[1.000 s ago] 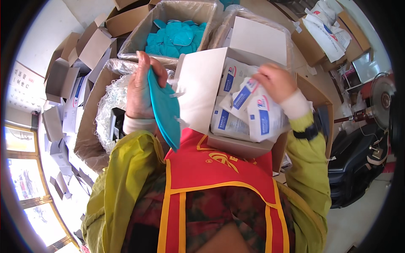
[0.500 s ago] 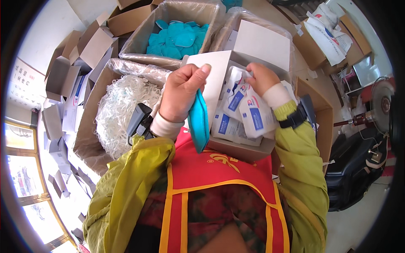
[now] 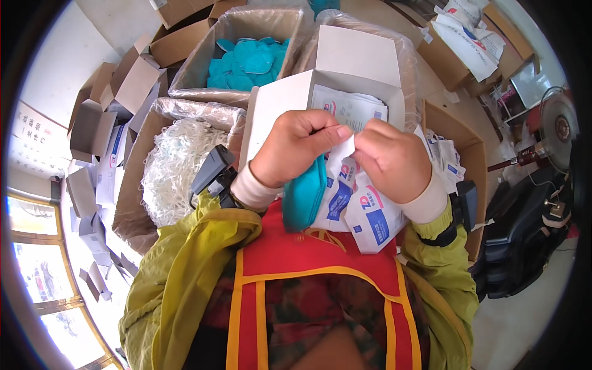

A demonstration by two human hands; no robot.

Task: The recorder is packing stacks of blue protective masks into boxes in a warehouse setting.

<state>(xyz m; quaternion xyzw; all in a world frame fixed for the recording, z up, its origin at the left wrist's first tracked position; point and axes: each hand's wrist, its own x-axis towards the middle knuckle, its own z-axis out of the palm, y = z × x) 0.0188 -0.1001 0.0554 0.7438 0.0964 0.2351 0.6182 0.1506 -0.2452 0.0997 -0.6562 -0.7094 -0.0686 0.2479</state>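
Held close together over the open white carton (image 3: pixel 280 102), both my hands are closed. The thumb and fingers of my left hand (image 3: pixel 293 148) pinch the edge of a white packet, and a folded teal face mask (image 3: pixel 306 196) hangs beneath that hand, apparently held in it. My right hand (image 3: pixel 394 160) grips several white packets (image 3: pixel 373 216) with blue and red print, fanned downward in front of my red apron. Between the fingertips shows a ragged white edge (image 3: pixel 343 150). More flat packets (image 3: pixel 367 108) lie inside the carton.
A plastic-lined box of teal masks (image 3: pixel 246 65) stands at the back. Left of my hands, another box holds a heap of white straps (image 3: pixel 176 176). A brown box at right contains crumpled packets (image 3: pixel 445 154). Open cartons (image 3: pixel 89 132) pile up at far left.
My right hand has lifted the packets out of the carton toward me. My left hand, still with the mask, has come right to meet it, and its fingers now pinch a packet.
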